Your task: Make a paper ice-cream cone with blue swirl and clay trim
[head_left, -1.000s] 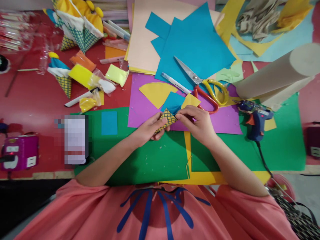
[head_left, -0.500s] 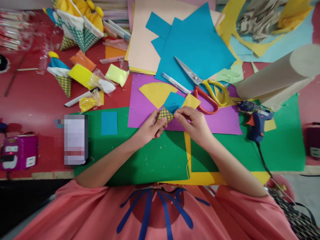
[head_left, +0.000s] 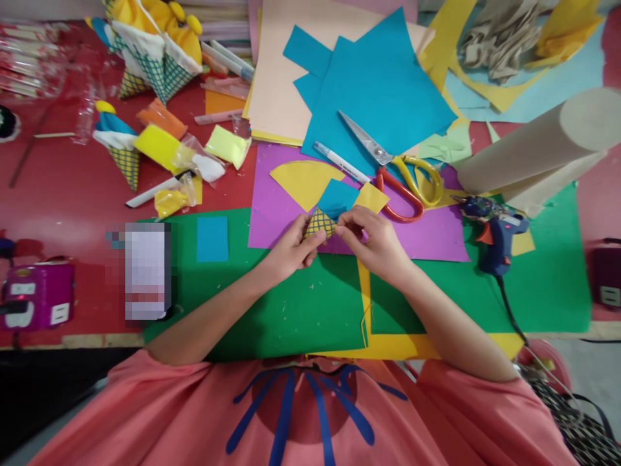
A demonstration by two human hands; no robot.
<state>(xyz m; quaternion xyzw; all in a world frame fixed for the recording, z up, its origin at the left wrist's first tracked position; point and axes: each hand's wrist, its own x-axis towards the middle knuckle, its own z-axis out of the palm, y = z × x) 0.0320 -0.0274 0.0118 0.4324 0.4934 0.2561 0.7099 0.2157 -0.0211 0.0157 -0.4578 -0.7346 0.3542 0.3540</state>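
Note:
A small yellow paper cone with a dark criss-cross pattern is held between the thumb and fingers of my left hand. My right hand is closed in a pinch at the cone's right edge; its fingertips hide the exact contact. Blue material shows just beyond the cone, against a blue paper piece. Close by on the purple sheet lie a yellow paper fan shape, a small yellow paper piece, a marker and scissors with red and yellow handles.
A blue glue gun with a cord lies at right, below a big paper roll. Finished cones and clay packets are at left. A blurred phone-like object rests on the green sheet.
The cone has turned slightly in my fingers, and my right fingertips have shifted a little left and down along its edge. The other things stay where they were.

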